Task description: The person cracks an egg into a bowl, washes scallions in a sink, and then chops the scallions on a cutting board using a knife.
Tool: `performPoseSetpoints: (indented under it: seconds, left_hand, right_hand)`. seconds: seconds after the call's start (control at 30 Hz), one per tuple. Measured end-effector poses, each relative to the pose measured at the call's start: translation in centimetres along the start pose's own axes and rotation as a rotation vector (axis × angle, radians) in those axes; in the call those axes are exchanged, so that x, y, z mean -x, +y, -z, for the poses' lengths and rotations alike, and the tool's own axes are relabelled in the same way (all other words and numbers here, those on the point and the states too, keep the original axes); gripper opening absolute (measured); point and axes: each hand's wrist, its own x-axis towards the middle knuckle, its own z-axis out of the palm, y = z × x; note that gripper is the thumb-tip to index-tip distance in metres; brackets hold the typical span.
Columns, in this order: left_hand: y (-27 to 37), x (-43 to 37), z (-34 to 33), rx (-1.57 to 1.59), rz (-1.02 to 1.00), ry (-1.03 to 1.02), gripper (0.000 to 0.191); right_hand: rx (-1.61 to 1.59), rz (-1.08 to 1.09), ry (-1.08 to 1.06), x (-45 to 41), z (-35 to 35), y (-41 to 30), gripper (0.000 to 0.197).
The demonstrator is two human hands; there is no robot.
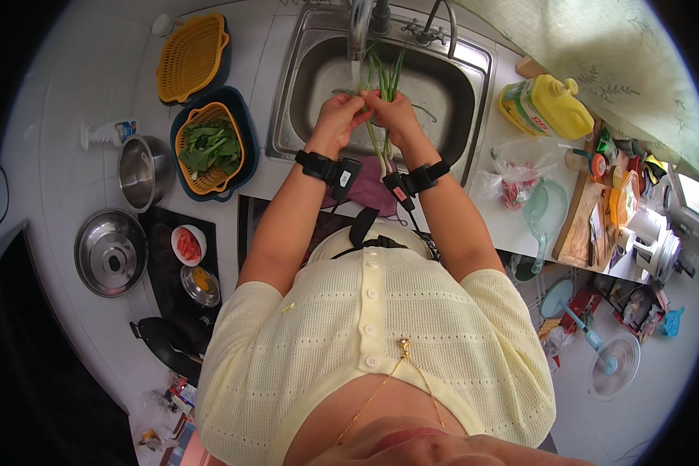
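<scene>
Both my hands are over the stainless steel sink (454,105), their fingertips meeting near the running water. My right hand (397,113) grips a bunch of scallions (391,76), green leaves pointing to the faucet and pale stems hanging toward me. My left hand (336,119) pinches at a scallion stalk on the left of the bunch; its fingertips partly cover the contact. Water (356,73) falls from the faucet (358,35) just beside my fingers. A loose green strand (425,110) lies in the basin.
At left are leafy greens (209,145) in a yellow basket (180,175), a steel bowl (143,175), and a white bowl of red pieces (188,244). At right stand a yellow oil jug (547,108), a green strainer (544,209) and a cutting board (576,233) with a knife (593,233).
</scene>
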Motion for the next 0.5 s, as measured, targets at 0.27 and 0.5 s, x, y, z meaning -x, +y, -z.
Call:
performPoseSetpoints:
  seconds: [0.27,0.5]
  left_hand:
    - [-0.6,-0.7,0.6,0.001,0.004,0.019,0.013]
    - [0.4,0.3,-0.2,-0.074,0.019,0.072,0.013]
  right_hand:
    - [0.168,0.103,0.107,0.1,0.3,-0.3,0.016]
    - [0.116,0.038,0.036,0.0,0.0,-0.3,0.017]
